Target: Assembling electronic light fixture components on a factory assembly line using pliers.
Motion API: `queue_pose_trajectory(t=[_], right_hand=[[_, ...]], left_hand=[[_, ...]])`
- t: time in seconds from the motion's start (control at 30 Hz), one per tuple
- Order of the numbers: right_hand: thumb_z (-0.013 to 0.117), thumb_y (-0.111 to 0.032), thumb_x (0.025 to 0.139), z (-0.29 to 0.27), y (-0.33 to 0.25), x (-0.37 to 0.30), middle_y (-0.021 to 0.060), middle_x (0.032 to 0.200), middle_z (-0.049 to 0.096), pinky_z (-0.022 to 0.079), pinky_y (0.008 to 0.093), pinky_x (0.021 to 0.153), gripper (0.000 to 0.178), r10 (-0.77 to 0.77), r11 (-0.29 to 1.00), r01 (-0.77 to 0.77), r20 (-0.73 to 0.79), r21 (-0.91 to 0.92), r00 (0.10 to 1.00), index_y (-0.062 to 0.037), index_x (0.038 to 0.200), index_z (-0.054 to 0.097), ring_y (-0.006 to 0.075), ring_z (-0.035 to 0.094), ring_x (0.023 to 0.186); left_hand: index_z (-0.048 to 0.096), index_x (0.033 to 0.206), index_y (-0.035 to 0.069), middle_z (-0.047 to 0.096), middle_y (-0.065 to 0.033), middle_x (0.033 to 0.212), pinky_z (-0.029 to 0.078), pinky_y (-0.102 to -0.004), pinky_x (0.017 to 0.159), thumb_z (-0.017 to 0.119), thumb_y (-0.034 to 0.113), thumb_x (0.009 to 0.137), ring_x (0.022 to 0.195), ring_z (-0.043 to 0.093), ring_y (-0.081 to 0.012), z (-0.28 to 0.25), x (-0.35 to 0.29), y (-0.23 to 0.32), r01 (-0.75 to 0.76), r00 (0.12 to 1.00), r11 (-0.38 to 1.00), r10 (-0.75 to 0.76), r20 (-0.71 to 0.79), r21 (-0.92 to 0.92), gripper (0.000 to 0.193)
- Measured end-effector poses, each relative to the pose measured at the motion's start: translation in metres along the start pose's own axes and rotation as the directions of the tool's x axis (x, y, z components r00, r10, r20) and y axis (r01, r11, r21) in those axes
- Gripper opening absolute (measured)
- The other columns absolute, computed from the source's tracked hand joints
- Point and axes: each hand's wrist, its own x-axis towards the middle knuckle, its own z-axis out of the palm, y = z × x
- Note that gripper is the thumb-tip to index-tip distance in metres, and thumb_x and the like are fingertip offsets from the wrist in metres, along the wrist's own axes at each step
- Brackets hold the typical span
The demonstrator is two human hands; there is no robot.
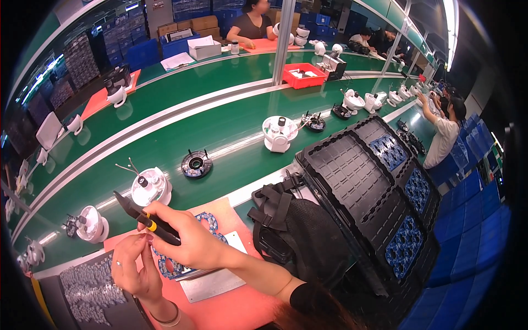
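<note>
My right hand grips a pair of black-and-yellow pliers, their dark jaws pointing up and to the left. My left hand is closed in a pinch close to the right fingers; what it holds, if anything, is too small to make out. Under and beside my hands, blue ring-shaped circuit boards lie on a pinkish-red mat, partly covered by my right hand. A flat metal plate rests on the mat under my right forearm.
At lower left sits a dark tray of grey parts. White camera-like housings and a black ring part stand on the green conveyor. To the right are a black bag and black trays holding blue boards. Co-workers sit farther off.
</note>
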Motion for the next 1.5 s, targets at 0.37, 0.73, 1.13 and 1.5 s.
queue_pose_trajectory(t=[0.37, 0.73, 1.13, 1.5], right_hand=[[0.058, -0.004, 0.091, -0.002, -0.002, 0.001, 0.0040, 0.088, 0.060, 0.043, 0.0244, 0.066, 0.023, -0.008, 0.998, 0.008, 0.003, -0.069, 1.000, -0.0029, 0.112, 0.051, 0.0069, 0.052, 0.076], [0.061, -0.006, 0.092, -0.002, 0.008, 0.002, 0.0044, 0.091, 0.062, 0.044, 0.0243, 0.069, 0.022, -0.089, 0.990, 0.083, -0.047, -0.111, 0.995, -0.0019, 0.111, 0.051, 0.0074, 0.055, 0.080], [0.059, -0.005, 0.092, -0.002, 0.006, 0.002, 0.0014, 0.085, 0.057, 0.041, 0.0228, 0.065, 0.020, -0.003, 0.998, 0.003, -0.010, -0.060, 1.000, -0.0028, 0.111, 0.051, 0.0044, 0.050, 0.075], [0.058, -0.004, 0.092, -0.002, 0.013, 0.002, 0.0037, 0.085, 0.059, 0.042, 0.0244, 0.064, 0.022, -0.041, 0.997, 0.041, 0.007, -0.072, 0.999, -0.0020, 0.112, 0.051, 0.0067, 0.051, 0.074]], left_hand=[[0.066, 0.091, -0.004, 0.069, -0.0152, 0.083, 0.054, -0.0355, 0.066, 0.072, -0.013, 0.073, 0.075, 0.068, -0.0302, 0.001, -0.001, -0.001, 0.024, 1.000, 1.000, -0.024, -0.004, 0.008, 0.021], [0.064, 0.090, -0.005, 0.067, -0.0150, 0.082, 0.053, -0.0371, 0.067, 0.069, -0.013, 0.072, 0.075, 0.067, -0.0311, 0.006, -0.002, -0.001, 0.009, 0.998, 0.999, -0.012, 0.055, 0.039, 0.020], [0.063, 0.090, -0.005, 0.066, -0.0151, 0.083, 0.052, -0.0365, 0.065, 0.069, -0.013, 0.073, 0.074, 0.065, -0.0309, 0.007, -0.006, -0.007, -0.007, 0.999, 1.000, 0.007, 0.044, 0.014, 0.020], [0.062, 0.092, -0.003, 0.065, -0.0151, 0.083, 0.051, -0.0369, 0.066, 0.068, -0.013, 0.073, 0.075, 0.064, -0.0309, 0.007, -0.013, -0.012, 0.011, 0.999, 1.000, -0.009, 0.044, -0.027, 0.023]])
